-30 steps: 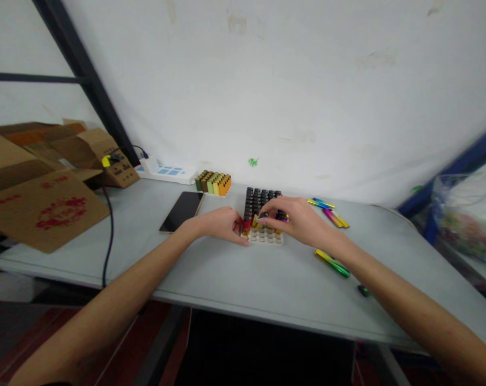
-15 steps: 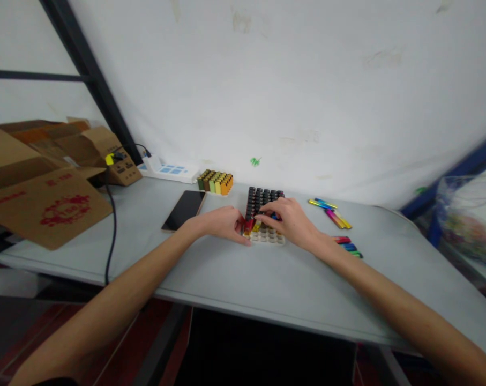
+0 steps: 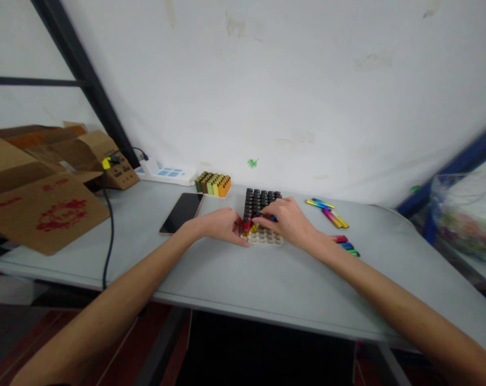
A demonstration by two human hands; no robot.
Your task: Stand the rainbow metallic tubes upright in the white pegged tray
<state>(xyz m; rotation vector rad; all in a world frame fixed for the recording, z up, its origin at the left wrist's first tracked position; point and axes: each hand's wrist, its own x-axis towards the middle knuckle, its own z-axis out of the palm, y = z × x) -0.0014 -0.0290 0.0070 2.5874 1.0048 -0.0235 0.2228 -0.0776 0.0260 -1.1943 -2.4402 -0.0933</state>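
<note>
A pale tray (image 3: 267, 238) with round slots lies on the table, its back rows filled with black-topped cylinders (image 3: 261, 198). At its front left corner stands a red piece (image 3: 246, 225), with a yellow piece (image 3: 254, 228) beside it. My left hand (image 3: 226, 225) rests at the tray's left edge, thumb stretched along the front and fingers apart, holding nothing that shows. My right hand (image 3: 283, 217) is over the tray's right half, thumb and fingertips closed at the yellow piece; what they pinch is too small to make out.
A dark phone (image 3: 182, 213) lies left of the tray, and a block of yellow and green cylinders (image 3: 213, 184) behind it. Coloured sticks (image 3: 335, 217) lie to the right. A power strip (image 3: 166, 174), a black cable (image 3: 111, 236) and a cardboard box (image 3: 61, 209) occupy the left.
The view has shifted slightly. My right thumb and fingertips have moved a little over the yellow piece; my left hand stays at the tray's edge.
</note>
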